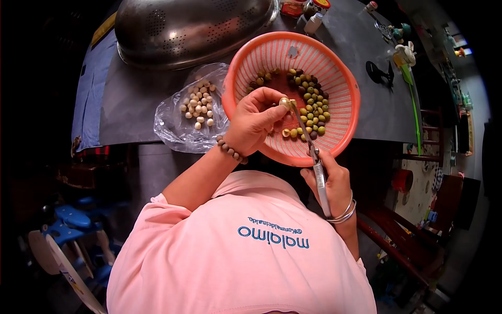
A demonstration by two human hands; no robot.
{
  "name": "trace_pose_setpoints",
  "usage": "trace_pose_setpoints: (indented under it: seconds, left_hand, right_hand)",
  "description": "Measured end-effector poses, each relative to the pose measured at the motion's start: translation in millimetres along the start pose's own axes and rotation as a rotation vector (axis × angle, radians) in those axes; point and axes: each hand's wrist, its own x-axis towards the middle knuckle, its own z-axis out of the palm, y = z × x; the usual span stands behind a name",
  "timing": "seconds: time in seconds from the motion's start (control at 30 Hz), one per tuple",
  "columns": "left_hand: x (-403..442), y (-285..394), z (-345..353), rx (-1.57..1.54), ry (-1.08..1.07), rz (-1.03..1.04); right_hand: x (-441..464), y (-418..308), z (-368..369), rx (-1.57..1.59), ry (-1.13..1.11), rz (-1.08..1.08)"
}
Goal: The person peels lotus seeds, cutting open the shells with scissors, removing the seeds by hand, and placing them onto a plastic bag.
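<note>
My left hand (255,118) pinches a pale, partly peeled lotus seed (285,103) between thumb and fingertips, above the pink basket (349,86). In my right hand (334,180) is a slim silver-handled knife (321,183), its narrow dark blade slanting up and reaching the seed. Whether the tip cuts in cannot be made out. Several green and brown lotus seeds (314,104) lie on the basket floor below. Left of the basket, a clear plastic bag (170,123) holds several peeled cream-white seeds (197,102).
A large perforated metal colander (183,31) lies upside down behind the bag on the grey table (125,104). Jars and a small white bottle (314,23) stand at the back. A black stand (380,73) is on the right, and a blue child's seat (73,215) at lower left.
</note>
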Motion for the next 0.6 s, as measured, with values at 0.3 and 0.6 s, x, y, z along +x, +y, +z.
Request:
trace_pose_setpoints:
  seconds: [0.3,0.6]
  left_hand:
    - [-2.7,-0.3,14.4,-0.057,0.048,-0.018]
    - [-4.0,-3.1,15.8,-0.063,0.050,0.001]
  right_hand:
    - [1.4,11.8,3.4,-0.075,0.135,-0.075]
    - [-0.1,15.0,2.9,-0.261,0.114,-0.078]
